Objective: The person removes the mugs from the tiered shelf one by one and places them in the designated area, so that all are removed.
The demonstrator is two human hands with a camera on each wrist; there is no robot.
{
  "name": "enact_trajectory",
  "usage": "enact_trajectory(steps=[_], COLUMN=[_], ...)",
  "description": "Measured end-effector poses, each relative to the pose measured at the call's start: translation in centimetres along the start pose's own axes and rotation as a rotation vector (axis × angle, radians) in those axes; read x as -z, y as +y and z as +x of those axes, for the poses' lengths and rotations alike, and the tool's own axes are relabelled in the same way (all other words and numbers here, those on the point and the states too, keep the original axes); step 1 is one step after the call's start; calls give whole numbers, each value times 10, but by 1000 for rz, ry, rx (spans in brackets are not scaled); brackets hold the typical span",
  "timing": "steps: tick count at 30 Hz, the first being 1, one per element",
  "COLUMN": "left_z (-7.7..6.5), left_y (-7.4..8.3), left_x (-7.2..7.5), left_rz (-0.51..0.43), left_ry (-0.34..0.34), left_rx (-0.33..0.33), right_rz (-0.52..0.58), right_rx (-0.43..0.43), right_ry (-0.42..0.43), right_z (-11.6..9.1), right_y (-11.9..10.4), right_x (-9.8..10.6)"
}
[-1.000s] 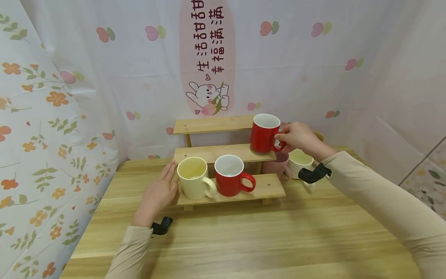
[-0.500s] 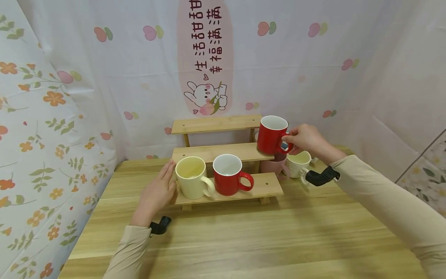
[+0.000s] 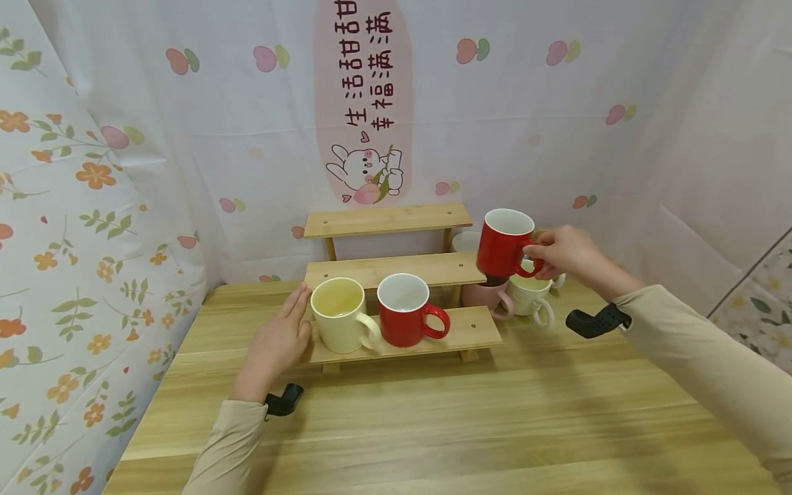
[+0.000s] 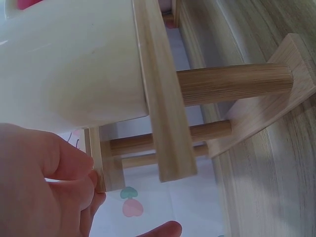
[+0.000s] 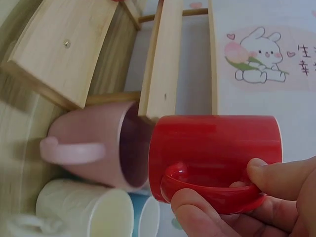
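Observation:
My right hand [image 3: 569, 251] pinches the handle of a red mug [image 3: 504, 240], held upright just off the right end of the middle shelf [image 3: 396, 270]. In the right wrist view, thumb and fingers are round that handle. My left hand [image 3: 276, 342] lies along the left end of the wooden rack, fingers fairly straight, fingertips at the middle shelf's end. The left wrist view shows its thumb close by that shelf end, under a pale yellow mug [image 4: 74, 64]. On the bottom shelf [image 3: 458, 333], the pale yellow mug stands beside a second red mug [image 3: 403, 313].
Right of the rack, a pink mug [image 5: 89, 143], a white patterned mug [image 5: 74, 207] and a blue cup [image 5: 148, 217] stand close together. A white-rimmed cup [image 3: 465, 240] shows behind the rack. The top shelf [image 3: 390, 220] is behind; printed cloth hangs around the wooden table [image 3: 402, 426].
My right hand has carried the red mug rightward, from over the middle shelf's right end to just past it, uncovering that end. My left hand has stayed at the rack.

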State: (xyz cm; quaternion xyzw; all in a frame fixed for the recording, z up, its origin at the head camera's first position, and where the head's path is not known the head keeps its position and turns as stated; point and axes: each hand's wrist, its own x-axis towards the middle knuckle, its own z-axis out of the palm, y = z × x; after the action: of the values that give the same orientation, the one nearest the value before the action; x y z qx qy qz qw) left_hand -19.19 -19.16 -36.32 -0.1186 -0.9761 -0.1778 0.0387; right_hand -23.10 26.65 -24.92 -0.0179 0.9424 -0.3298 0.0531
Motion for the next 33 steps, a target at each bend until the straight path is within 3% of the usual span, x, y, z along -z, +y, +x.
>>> enact_trajectory(steps=[11,20,33], left_z=[0,0,-1], left_y=[1,2,1], left_x=[2,1,1], left_rz=[14,24,27], left_ry=[6,9,9], left_rx=[-10,-19,-13], right_rz=[-26,36,34], right_rx=[-13,-33,-60], right_ry=[-7,-11,5], right_z=[-10,-19,-33], right_y=[23,46,73], right_x=[11,19,34])
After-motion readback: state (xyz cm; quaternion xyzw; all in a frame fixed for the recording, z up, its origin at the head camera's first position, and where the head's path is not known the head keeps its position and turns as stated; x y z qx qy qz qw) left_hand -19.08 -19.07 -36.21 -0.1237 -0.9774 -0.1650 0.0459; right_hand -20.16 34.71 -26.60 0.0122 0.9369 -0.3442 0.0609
